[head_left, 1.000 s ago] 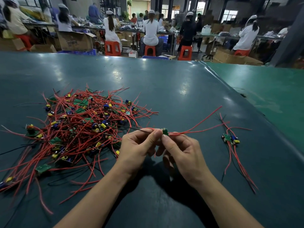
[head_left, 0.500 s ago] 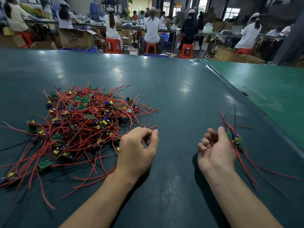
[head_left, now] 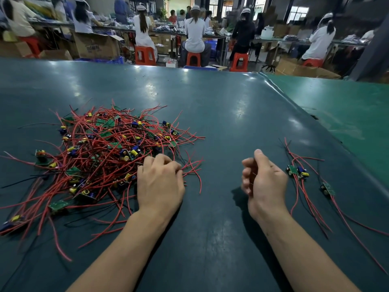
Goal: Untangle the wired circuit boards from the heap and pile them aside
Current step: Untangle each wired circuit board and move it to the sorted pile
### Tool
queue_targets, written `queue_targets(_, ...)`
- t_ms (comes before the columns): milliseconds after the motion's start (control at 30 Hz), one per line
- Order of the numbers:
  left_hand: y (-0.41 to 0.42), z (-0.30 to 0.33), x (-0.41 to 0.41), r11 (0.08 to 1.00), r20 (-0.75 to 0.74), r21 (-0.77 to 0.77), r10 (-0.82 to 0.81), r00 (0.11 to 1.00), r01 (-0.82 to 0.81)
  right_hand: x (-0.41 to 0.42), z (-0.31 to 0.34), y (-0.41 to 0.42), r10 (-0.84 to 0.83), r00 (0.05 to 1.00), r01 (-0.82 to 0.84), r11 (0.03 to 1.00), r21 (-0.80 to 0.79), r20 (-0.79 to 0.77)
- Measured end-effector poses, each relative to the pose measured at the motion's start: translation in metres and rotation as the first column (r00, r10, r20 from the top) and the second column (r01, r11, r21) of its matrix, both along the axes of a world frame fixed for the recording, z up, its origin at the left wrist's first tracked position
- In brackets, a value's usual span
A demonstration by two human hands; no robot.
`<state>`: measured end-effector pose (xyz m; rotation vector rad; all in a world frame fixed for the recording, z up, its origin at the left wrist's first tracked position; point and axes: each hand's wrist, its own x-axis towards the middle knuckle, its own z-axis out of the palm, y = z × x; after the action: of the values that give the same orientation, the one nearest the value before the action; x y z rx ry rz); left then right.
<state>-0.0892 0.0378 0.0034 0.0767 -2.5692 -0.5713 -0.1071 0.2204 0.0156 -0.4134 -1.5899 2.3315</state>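
Nearest, two bare forearms reach in from the near edge of the dark green table (head_left: 221,106). The left hand (head_left: 161,184) lies palm down at the near right fringe of the heap (head_left: 105,152), its fingers bent down among the red wires there; whether it grips a wire I cannot tell, since the fingertips are hidden. The right hand (head_left: 264,180) is held on edge over bare table between heap and pile, thumb up, fingers loosely curled around nothing.

The heap spreads over the left half of the table: a tangle of red and a few black wires with small green boards carrying blue and yellow parts. Loose wire ends trail toward the near left corner.

The pile (head_left: 303,178) lies near the right edge, well apart from the heap. It holds two boards side by side just right of the right hand, with a third board (head_left: 328,189) a little nearer the edge. Their wires run back toward the near right corner.

Beyond the far edge, people sit on red stools (head_left: 145,55) at other benches, among cardboard boxes (head_left: 95,46).
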Motion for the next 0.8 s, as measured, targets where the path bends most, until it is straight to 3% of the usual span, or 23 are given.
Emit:
queue_targets(100, 0.0, 0.003, 0.0, 0.991, -0.195, 0.078, -0.093, 0.976, 0.11, -0.001, -0.001, 0.001, 0.032, 0.999, -0.032, 0.998, 0.05, 0.003)
queue_targets(233, 0.006, 0.006, 0.004, 0.948, -0.489, -0.004, -0.279, 0.826, 0.318, 0.001, -0.004, -0.004, 0.21, 0.977, -0.197, 0.953, 0.231, -0.035)
queue_targets(333, 0.014, 0.005, 0.008, 0.877, -0.534, -0.08, -0.439, 0.723, 0.474, 0.005, -0.008, -0.008, 0.408, 0.912, -0.335, 0.806, 0.487, -0.049)
queue_targets(400, 0.017, 0.004, 0.01, 0.805, -0.514, -0.077, -0.537, 0.669, 0.588, 0.006, -0.009, -0.01, 0.439, 0.894, -0.284, 0.71, 0.645, -0.089)
queue_targets(433, 0.018, 0.003, 0.011, 0.777, -0.508, -0.055, -0.563, 0.652, 0.627, 0.007, -0.009, -0.01, 0.417, 0.9, -0.233, 0.706, 0.669, -0.127)
queue_targets(500, 0.02, 0.004, 0.013, 0.748, -0.528, 0.058, -0.539, 0.656, 0.661, 0.009, -0.008, -0.011, 0.349, 0.921, -0.175, 0.769, 0.615, -0.175)
queue_targets(567, 0.021, 0.007, 0.015, 0.753, -0.589, 0.157, -0.448, 0.672, 0.639, 0.009, -0.005, -0.011, 0.303, 0.936, -0.207, 0.885, 0.417, -0.179)
queue_targets(633, 0.019, 0.01, 0.016, 0.822, -0.665, 0.155, -0.323, 0.673, 0.548, 0.007, 0.0, -0.009, 0.26, 0.951, -0.226, 0.954, 0.198, -0.167)
queue_targets(733, 0.015, 0.011, 0.015, 0.893, -0.725, 0.121, -0.218, 0.653, 0.434, 0.005, 0.006, -0.006, 0.228, 0.964, -0.233, 0.972, -0.024, -0.138)
queue_targets(800, 0.017, 0.007, 0.015, 0.843, -0.661, 0.126, -0.322, 0.678, 0.523, 0.006, 0.01, -0.004, 0.265, 0.958, -0.279, 0.952, -0.128, -0.112)
